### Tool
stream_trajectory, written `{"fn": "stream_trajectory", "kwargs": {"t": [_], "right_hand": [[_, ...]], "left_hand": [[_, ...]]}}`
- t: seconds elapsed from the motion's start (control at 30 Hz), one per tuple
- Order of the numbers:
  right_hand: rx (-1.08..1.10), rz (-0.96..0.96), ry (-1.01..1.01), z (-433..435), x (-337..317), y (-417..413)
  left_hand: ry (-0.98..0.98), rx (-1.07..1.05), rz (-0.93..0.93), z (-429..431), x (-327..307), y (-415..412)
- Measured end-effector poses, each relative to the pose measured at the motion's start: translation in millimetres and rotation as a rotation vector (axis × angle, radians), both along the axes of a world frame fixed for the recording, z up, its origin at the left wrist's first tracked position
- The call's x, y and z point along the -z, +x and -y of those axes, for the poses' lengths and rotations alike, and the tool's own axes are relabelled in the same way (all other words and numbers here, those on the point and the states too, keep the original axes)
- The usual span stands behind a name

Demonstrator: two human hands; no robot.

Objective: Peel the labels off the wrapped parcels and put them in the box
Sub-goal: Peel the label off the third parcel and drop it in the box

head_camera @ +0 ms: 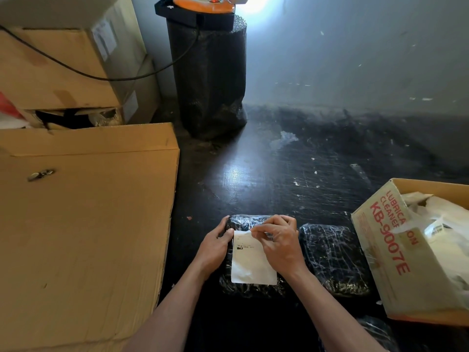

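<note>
Fingertips of your right hand [276, 240] pinch the white label's [252, 262] far edge; your left hand [215, 243] clamps the wrapped parcel [243, 223] steady. Label runs lengthwise toward you, so peel nearward; the box [380, 240] sits right.

A broad stretch of dark floor [291, 174] is lying open ahead of the hands, reaching to the wall. A big flat carton [83, 224] is walling off the left side. On the right, a second parcel [335, 257] is sitting just beside the held parcel [253, 285], and the box [388, 252] is standing just beyond it. A black roll [210, 80] is blocking the far left corner.
</note>
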State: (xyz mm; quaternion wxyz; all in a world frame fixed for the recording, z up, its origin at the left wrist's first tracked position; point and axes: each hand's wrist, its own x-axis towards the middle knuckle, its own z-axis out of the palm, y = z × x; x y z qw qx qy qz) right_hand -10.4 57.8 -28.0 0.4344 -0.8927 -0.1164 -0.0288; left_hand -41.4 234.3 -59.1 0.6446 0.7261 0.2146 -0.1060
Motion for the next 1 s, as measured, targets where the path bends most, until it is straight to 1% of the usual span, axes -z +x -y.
{"fn": "stream_trajectory", "kwargs": {"t": [0.43,0.63,0.77,0.9,1.0], "right_hand": [[0.010,-0.036,0.048,6,-3,-15],[0.009,-0.059,0.104,12,-6,-22],[0.012,-0.068,0.107,14,-7,-24],[0.021,-0.063,0.089,15,-5,-22],[0.011,-0.068,0.084,15,-6,-21]], "left_hand": [[0.056,0.006,0.013,6,-4,-1],[0.091,0.003,0.003,8,-5,-2],[0.105,-0.003,-0.021,9,-5,-2],[0.100,-0.007,-0.032,10,-6,-3],[0.039,-0.016,-0.069,9,-9,-2]]}}
